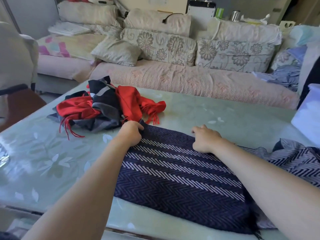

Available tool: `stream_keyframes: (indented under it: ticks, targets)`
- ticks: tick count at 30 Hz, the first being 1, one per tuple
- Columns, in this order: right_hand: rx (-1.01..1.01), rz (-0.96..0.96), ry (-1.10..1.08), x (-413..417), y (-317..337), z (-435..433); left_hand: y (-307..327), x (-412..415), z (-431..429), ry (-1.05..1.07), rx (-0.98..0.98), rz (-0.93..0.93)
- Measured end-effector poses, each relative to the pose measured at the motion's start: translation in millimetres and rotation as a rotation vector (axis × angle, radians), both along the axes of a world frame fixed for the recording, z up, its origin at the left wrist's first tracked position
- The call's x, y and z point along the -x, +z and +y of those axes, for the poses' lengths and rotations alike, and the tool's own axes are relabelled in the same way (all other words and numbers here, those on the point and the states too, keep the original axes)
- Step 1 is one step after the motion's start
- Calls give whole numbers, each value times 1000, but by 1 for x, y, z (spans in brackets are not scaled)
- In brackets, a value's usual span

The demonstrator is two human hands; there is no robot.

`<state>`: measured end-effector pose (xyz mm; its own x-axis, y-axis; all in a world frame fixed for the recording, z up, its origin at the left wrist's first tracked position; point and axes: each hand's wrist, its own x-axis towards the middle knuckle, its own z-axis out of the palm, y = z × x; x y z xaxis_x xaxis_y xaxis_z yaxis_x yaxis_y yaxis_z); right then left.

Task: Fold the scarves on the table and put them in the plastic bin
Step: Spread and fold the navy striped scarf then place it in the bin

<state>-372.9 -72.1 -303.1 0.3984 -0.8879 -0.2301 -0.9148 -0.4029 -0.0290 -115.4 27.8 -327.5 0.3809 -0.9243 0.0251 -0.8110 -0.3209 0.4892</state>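
A navy scarf with white zigzag stripes [173, 174] lies spread flat on the pale green table [52, 161], and its far end trails off crumpled to the right. My left hand [132, 134] pinches the scarf's far left corner. My right hand [205, 139] rests on the scarf's far edge with its fingers curled onto the cloth. A red fringed scarf [131, 103] and a dark grey-and-black scarf [103, 108] lie tangled in a heap at the table's back left. The translucent plastic bin [308, 118] stands at the table's right edge, cut off by the frame.
A long sofa [173, 80] with floral cushions runs behind the table. Loose blue clothes [285, 73] lie on its right end. A brown chair seat [20, 104] sits beyond the table's left edge.
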Motion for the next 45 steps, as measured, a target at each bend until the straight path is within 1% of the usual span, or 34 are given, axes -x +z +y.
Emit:
stream_keyframes:
  ticks: [2, 6, 8, 10, 13, 16, 18, 20, 21, 22, 23, 24, 25, 26, 27, 28, 31, 37, 39, 41, 43, 45]
  targets:
    - [-13, -11, -22, 3, 4, -4, 1, -1, -3, 7, 76, 5]
    - [66, -21, 24, 6, 6, -14, -1, -9, 1, -6, 280, -27]
    - [93, -57, 55, 1, 3, -18, -4, -18, 4, 23, 328, -44]
    - [199, -83, 88, -11, -2, -22, -5, -28, 5, 67, 345, -89]
    - [426, -99, 123, -36, -10, -24, -3, -36, 5, 139, 254, -244]
    - [533, -64, 171, -52, -21, -19, -5, -31, 6, 215, 167, -540]
    - [547, -44, 182, -51, -28, -11, -7, -20, 4, 117, 209, -656]
    - [531, -80, 195, -42, -29, -1, -6, -4, 0, -81, 281, -692]
    - [497, -90, 205, -35, -29, 4, -4, 6, -2, -154, 248, -660]
    - [443, -93, 216, -26, -29, 8, -2, 16, -4, -194, 163, -580]
    - [363, -99, 221, -15, -30, 12, -2, 25, -6, -202, 36, -478]
    - [249, -119, 222, -3, -30, 15, -4, 31, -8, -190, -94, -412]
    - [119, -156, 221, 10, -28, 17, -5, 37, -9, -174, -195, -409]
    - [13, -210, 224, 22, -24, 19, -5, 41, -9, -156, -238, -431]
    - [-50, -270, 222, 35, -19, 19, -2, 46, -9, -133, -245, -442]
    - [-69, -331, 211, 48, -13, 19, 3, 51, -10, -109, -235, -437]
    - [-13, -429, 148, 92, 6, 15, 21, 80, -18, -104, -155, -361]
    - [97, -465, -34, 199, 32, 12, 44, 194, -33, -357, 28, -157]
    - [153, -429, -110, 233, 41, 16, 48, 235, -34, -463, 74, -104]
    - [204, -336, -204, 267, 46, 19, 51, 273, -31, -562, 103, -59]
    - [185, -238, -294, 301, 45, 23, 52, 309, -27, -638, 94, -4]
    - [115, -213, -332, 331, 41, 27, 49, 344, -23, -678, 80, 63]
